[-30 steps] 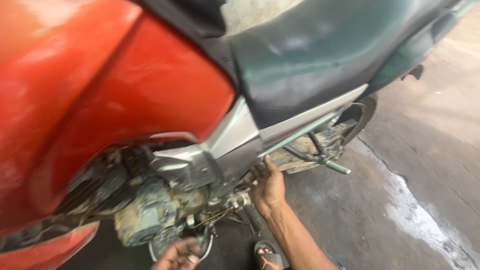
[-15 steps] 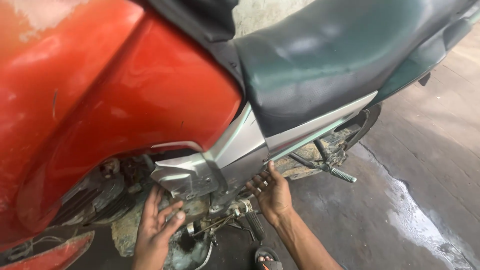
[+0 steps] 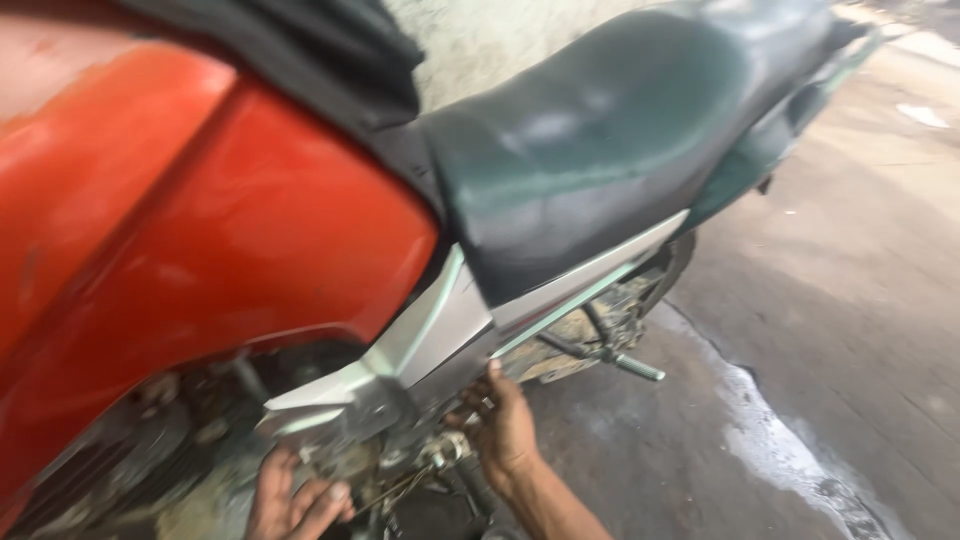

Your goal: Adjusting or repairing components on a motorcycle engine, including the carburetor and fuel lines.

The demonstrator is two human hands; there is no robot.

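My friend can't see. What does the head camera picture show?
Two bare hands reach under a motorcycle's silver side panel: the left hand low by the grimy engine, the right hand touching the panel's lower edge. Above are a red fuel tank and dark seat.

Silver side panel (image 3: 440, 335) of the motorbike: angular plastic cover, grey-silver w/ a pale green edge stripe, running diagonally from under the dark seat down to a pointed lower-front corner. Surface dusty, slightly blurred. It sits just above both sets of fingers. Right-hand fingers (image 3: 492, 385) press up at its lower rear edge, touching it from beneath. Left-hand fingers (image 3: 300, 498) lie below its front corner, near the engine parts; contact w/ the panel there can't be told. Panel appears mounted on the bike.
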